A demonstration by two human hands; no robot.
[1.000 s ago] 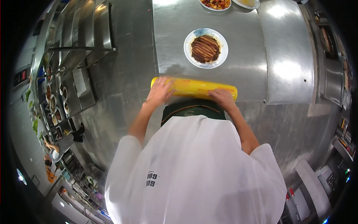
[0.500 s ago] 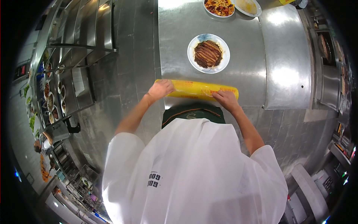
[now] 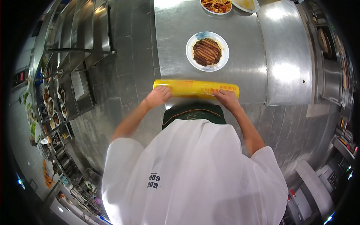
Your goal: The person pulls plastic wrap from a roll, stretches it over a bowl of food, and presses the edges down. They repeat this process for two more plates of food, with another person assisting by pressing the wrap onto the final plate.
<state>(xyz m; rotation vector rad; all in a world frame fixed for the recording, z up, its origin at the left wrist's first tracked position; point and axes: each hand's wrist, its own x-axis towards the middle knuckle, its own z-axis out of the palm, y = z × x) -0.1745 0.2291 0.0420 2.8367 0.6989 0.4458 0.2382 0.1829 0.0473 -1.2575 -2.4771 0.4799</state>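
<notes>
A yellow roll of cling film [image 3: 189, 87] with red print lies crosswise along the near edge of the steel table. My left hand [image 3: 159, 96] is closed at the roll's left end, its fingers curled on the near side. My right hand [image 3: 227, 99] pinches at the near side of the roll toward its right end. Clear film shines over the yellow surface between them; its loose edge is hard to make out. Just beyond the roll sits a white plate [image 3: 189, 56] with sliced, browned meat [image 3: 207, 51] on dark, chopped food.
The steel table [image 3: 243, 56] also bears a bowl of colourful chopped food [image 3: 216, 6] and a dish with pale contents [image 3: 245, 4] at its far side. Steel shelving [image 3: 80, 50] stands to the left, with several filled dishes beside it. Dark floor tiles lie between.
My left hand has slid down toward my body, uncovering more of the roll's left end. My right hand stays nearly in place. The view has shifted slightly.
</notes>
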